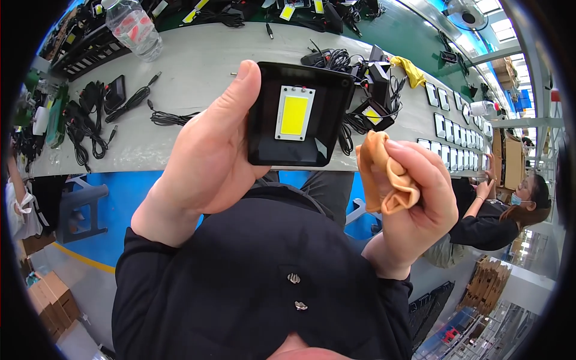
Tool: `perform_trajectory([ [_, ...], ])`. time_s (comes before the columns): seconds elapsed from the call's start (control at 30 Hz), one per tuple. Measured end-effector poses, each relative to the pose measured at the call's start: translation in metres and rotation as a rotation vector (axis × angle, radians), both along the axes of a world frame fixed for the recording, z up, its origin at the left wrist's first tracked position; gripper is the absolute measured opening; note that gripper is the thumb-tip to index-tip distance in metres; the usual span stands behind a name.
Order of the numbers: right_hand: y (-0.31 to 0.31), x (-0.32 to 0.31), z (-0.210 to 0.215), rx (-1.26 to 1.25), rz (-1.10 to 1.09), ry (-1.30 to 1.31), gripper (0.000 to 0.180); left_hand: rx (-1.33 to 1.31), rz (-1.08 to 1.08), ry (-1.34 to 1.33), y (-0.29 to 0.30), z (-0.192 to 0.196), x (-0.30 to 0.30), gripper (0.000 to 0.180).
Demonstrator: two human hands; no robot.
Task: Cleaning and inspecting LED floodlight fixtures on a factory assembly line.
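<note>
Left hand [207, 162]: closed on a square black lamp [300, 114], thumb pressed along its left edge and the remaining fingers hidden behind, so the glass front with its yellow light panel [294, 112] faces up toward the eye, apparently for checking. Right hand [414, 204]: closed around a bunched tan cloth [384, 174], held just right of the lamp and close to its lower corner, a fold poking out from the fingers as if ready to wipe. Beyond both hands, the grey desk [192, 72]: loose black cables [129, 102] past the left hand, a clear plastic bottle [133, 27] farther off, a tangle of leads and more black lamps [372, 111] directly behind the held one, a yellow rag [411, 69], then a row of white panels [456, 144] running away to the right, where another person [504, 210] sits.
</note>
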State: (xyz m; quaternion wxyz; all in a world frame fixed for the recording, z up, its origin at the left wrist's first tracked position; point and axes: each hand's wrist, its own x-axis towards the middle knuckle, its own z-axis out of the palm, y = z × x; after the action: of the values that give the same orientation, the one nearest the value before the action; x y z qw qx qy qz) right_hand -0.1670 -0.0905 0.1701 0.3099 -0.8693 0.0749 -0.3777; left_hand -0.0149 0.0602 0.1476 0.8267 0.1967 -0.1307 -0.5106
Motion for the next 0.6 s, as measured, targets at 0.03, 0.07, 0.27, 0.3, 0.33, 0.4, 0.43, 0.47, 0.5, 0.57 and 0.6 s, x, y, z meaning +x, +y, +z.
perform_trajectory([
  [0.03,0.000,0.002,-0.001,-0.035,0.026,-0.049,0.031,0.001,-0.001,-0.002,0.000,0.000,-0.001,0.060],
  [0.07,0.000,0.003,-0.001,-0.071,0.051,-0.097,0.036,-0.001,-0.002,-0.005,0.000,0.000,-0.003,0.060],
  [0.27,0.006,0.033,-0.003,-0.345,0.153,-0.125,0.037,0.101,0.000,-0.174,-0.004,0.002,-0.012,0.059],
  [0.3,0.006,0.043,-0.011,-0.509,0.144,-0.191,0.040,0.211,0.084,-0.298,-0.006,0.008,-0.017,0.059],
  [0.33,0.010,0.045,-0.014,-0.583,0.123,-0.147,0.039,0.206,0.178,-0.395,-0.009,0.004,-0.018,0.057],
  [0.4,0.020,0.042,-0.019,-0.512,0.132,-0.038,0.034,0.234,0.203,-0.458,-0.009,-0.001,-0.015,0.057],
  [0.43,0.019,0.039,-0.021,-0.491,0.168,0.023,0.033,0.262,0.222,-0.514,-0.010,-0.005,-0.014,0.056],
  [0.47,0.014,0.035,-0.014,-0.370,0.242,0.110,0.031,0.259,0.234,-0.540,-0.009,-0.011,-0.013,0.057],
  [0.5,0.007,0.027,-0.008,-0.199,0.319,0.126,0.031,0.233,0.169,-0.451,-0.007,-0.008,-0.013,0.057],
  [0.57,0.000,0.005,0.006,0.149,0.329,0.163,0.033,0.238,0.134,-0.326,-0.005,-0.001,-0.013,0.060],
  [0.6,-0.012,-0.007,0.007,0.245,0.340,0.069,0.029,0.175,0.098,-0.260,-0.007,0.002,-0.009,0.060],
])
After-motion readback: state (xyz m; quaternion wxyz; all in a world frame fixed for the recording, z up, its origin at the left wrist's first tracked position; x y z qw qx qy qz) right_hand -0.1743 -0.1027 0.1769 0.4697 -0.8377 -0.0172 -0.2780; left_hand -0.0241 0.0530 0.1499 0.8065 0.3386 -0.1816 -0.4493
